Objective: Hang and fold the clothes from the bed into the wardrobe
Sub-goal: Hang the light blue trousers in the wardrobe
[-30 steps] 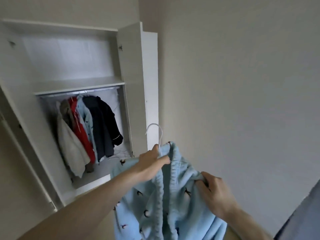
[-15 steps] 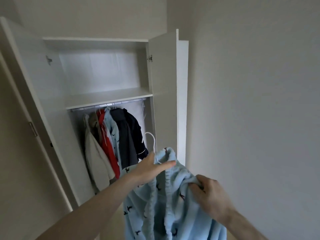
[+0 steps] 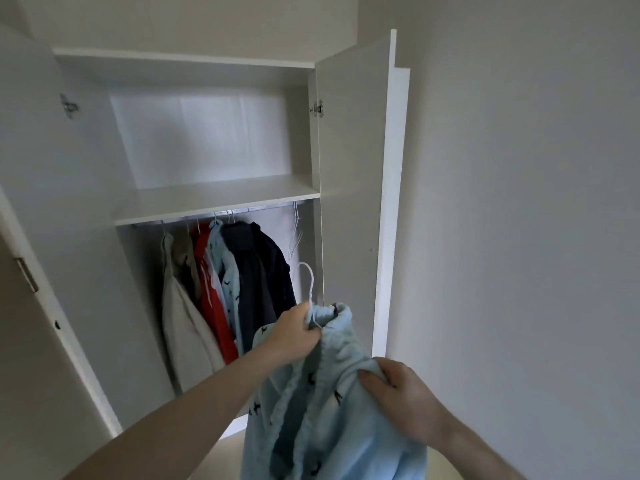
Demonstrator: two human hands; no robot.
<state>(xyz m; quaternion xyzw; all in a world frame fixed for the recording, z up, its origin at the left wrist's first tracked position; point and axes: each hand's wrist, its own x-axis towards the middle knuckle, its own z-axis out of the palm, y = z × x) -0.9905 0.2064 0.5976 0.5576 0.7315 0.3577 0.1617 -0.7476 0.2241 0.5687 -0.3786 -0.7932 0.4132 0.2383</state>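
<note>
Closer now than a second ago, the wardrobe [image 3: 214, 199] fills more of the view, and its upper shelf [image 3: 221, 197] and rail sit higher and nearer the centre. Both hands have stayed on the pale blue fleece garment [image 3: 322, 403] while it has come nearer to the open compartment.

The left hand [image 3: 294, 337] grips the top of the garment together with the neck of a white hanger [image 3: 309, 289], whose hook stands upright above the fingers. The right hand [image 3: 401, 396] pinches a fold of the same fleece lower down and to the right, fingers curled into the cloth. The garment, printed with small dark figures, hangs down from both hands in front of the right-hand door [image 3: 349, 188], which stands open.

On the rail under the shelf hang a cream coat [image 3: 187, 320], a red garment [image 3: 211, 299], a light blue patterned piece [image 3: 227, 275] and a dark navy jacket [image 3: 259, 271]. To their right hang bare white hangers [image 3: 296, 233].
</note>
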